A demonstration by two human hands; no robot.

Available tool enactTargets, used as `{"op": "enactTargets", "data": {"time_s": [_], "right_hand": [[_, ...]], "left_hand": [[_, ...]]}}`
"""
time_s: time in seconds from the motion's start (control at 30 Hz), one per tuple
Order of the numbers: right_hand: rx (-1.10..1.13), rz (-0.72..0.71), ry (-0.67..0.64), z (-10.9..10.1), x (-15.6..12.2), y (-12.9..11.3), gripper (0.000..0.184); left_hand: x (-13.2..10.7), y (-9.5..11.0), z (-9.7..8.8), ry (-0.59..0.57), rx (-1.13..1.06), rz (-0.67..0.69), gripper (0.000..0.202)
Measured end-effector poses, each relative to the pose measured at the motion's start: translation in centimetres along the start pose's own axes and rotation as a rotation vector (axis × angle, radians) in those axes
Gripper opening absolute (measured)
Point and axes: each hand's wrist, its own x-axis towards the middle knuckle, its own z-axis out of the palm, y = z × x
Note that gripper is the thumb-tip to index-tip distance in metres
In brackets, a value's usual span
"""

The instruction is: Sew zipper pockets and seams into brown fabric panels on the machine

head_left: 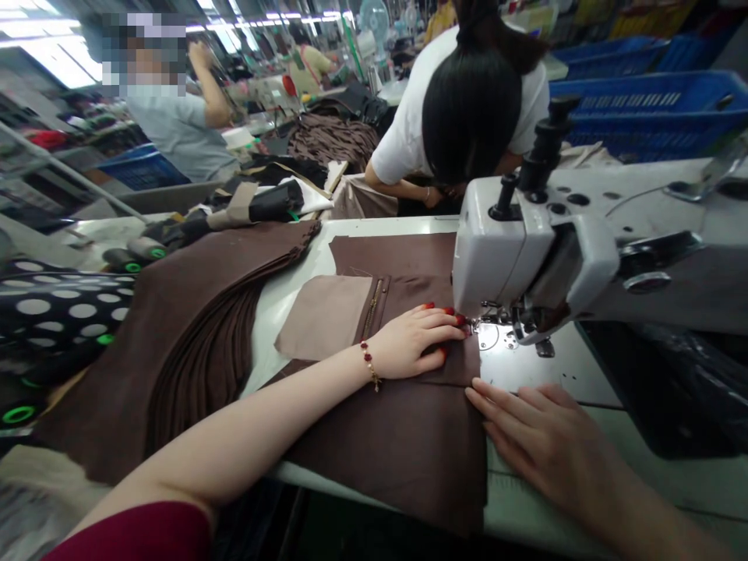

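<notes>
Left edge: black cloth with large white dots (64, 308). Farther back, blue plastic basket (140, 167) beside person in pale grey top (175, 139), arm raised. Upper middle: dark-haired person in white top (467, 101), bent forward. Upper right: blue slotted plastic crate (643, 128). Background: pale round fan (374, 22).

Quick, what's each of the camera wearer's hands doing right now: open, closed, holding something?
Left hand: open, lying flat on the brown fabric.
Right hand: open, fingers extended, fingertips at the fabric's edge.
</notes>
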Motion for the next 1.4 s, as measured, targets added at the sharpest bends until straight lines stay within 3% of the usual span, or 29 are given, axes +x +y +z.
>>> {"op": "enactTargets", "data": {"time_s": [0.1,0.33,0.67,1.0,1.13,1.27,1.4], "right_hand": [[0.007,0.003,0.012,0.0,0.8,0.7,0.038],[0.006,0.019,0.013,0.1,2.2,2.4,0.038],[-0.009,-0.016,0.012,1.1,1.9,3.8,0.043],[0.030,0.086,-0.006,1.3,2.4,3.7,0.046],[-0.002,0.080,-0.003,0.9,2.3,4.0,0.043],[-0.027,0.121,0.033,-0.4,2.1,3.4,0.034],[0.037,0.122,0.043,-0.9,1.8,2.3,0.038]], "left_hand": [[0.3,-0.3,-0.5,-0.010,0.016,0.022,0.042],[-1.0,1.1,-0.7,-0.051,-0.098,0.128,0.038],[1.0,-2.5,-1.0,-0.062,-0.170,0.182,0.040],[1.6,-3.4,-1.2,-0.080,-0.136,0.139,0.042],[1.1,-2.2,-1.2,-0.096,-0.036,0.031,0.043],[0.2,1.0,-1.7,-0.084,0.060,-0.133,0.035],[-0.4,3.0,-1.8,-0.126,0.130,-0.121,0.039]]}}
